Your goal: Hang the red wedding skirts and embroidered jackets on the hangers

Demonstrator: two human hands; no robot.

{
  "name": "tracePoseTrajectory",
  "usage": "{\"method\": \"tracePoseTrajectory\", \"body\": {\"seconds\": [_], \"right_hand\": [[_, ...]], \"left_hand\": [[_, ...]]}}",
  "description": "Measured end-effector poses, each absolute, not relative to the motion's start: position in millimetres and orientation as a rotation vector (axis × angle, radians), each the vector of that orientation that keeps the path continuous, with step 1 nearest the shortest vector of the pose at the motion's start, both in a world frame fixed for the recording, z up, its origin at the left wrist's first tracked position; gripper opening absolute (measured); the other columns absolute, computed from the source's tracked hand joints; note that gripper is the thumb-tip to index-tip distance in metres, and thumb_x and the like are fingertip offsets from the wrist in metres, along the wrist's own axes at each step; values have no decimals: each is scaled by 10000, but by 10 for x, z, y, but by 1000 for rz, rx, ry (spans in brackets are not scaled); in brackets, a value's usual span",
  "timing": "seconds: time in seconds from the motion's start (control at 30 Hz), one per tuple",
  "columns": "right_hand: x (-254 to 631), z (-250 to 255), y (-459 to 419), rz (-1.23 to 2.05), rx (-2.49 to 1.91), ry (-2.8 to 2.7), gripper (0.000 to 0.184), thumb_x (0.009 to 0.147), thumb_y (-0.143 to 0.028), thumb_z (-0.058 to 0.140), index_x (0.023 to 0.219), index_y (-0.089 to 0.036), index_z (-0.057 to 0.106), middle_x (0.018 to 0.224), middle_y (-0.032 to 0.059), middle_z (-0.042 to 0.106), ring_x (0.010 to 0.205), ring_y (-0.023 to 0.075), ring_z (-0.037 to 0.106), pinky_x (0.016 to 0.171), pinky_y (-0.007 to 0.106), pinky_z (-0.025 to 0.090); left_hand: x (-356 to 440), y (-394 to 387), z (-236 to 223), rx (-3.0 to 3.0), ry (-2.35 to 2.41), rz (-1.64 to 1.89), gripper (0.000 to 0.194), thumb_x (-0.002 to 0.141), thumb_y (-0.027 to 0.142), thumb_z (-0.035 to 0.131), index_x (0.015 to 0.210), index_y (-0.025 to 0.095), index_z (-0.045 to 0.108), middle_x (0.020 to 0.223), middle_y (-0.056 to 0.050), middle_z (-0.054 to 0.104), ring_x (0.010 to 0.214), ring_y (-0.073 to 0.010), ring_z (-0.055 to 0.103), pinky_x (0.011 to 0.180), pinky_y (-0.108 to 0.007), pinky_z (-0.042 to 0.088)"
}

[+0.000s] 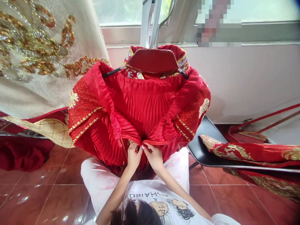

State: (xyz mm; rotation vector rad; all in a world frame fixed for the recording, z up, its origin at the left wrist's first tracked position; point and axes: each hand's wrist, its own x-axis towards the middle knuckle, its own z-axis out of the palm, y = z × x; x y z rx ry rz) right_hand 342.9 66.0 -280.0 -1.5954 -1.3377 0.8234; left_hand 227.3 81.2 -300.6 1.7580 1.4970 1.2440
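A red pleated skirt [147,106] hangs open at its waist from a hanger [152,61] with a dark red middle piece and black ends. Glittery panels with gold trim run down both its sides. At the front, my left hand [134,154] and my right hand [153,155] meet, each with its fingers closed on the skirt's front edge. My thumbs nearly touch where the two edges come together. Whatever fastener may lie between the fingertips is hidden.
Behind the skirt is a red garment with a gold and silver collar [184,59]. A cream sequinned cloth [77,37] hangs at the left. Folded red embroidered cloth [255,152] lies on a black chair [207,132] to the right. Dark red cloth [23,153] is low at the left.
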Motion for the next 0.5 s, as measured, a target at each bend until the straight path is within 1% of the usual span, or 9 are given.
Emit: {"method": "tracePoseTrajectory", "body": {"seconds": [0.13,0.23,0.3,0.4,0.47,0.5], "right_hand": [[3407,-2819,681,732,-1736,-1453,272,843,-361,529,902,-214,749,920,90,753,806,251,704,783,372,531],[3373,-2814,677,546,-1872,-1590,302,880,-326,462,894,-213,741,880,110,747,755,261,696,721,362,504],[3359,-2793,686,522,-1904,-1632,299,880,-316,444,840,-210,721,817,109,733,709,252,677,679,341,475],[3367,-2737,731,762,-1755,-1549,246,832,-317,466,696,-203,637,679,64,669,644,207,616,646,306,434],[3377,-2693,769,1044,-1532,-1374,217,770,-334,506,602,-201,541,576,15,574,569,158,531,586,271,399],[3377,-2671,781,1197,-1423,-1249,215,732,-341,532,572,-203,492,527,-14,508,517,129,465,535,251,365]], "left_hand": [[2256,786,-2996,1823,1483,1205,168,879,244,499,808,184,639,843,-66,693,827,-198,643,775,-312,500],[2252,785,-3011,1877,1522,1168,186,887,234,493,791,186,645,805,-67,691,803,-203,645,763,-320,504],[2243,801,-3030,1909,1565,1147,176,879,220,501,780,185,642,791,-69,684,784,-207,642,742,-323,503],[2208,831,-3063,1964,1616,1128,169,871,223,518,758,181,638,790,-76,678,801,-221,639,731,-333,504],[2176,840,-3087,2013,1618,1123,179,872,232,526,745,179,642,788,-78,681,810,-224,642,729,-332,510],[2161,837,-3098,2039,1610,1123,183,874,234,530,744,178,646,791,-79,685,815,-223,647,731,-330,514]]}}
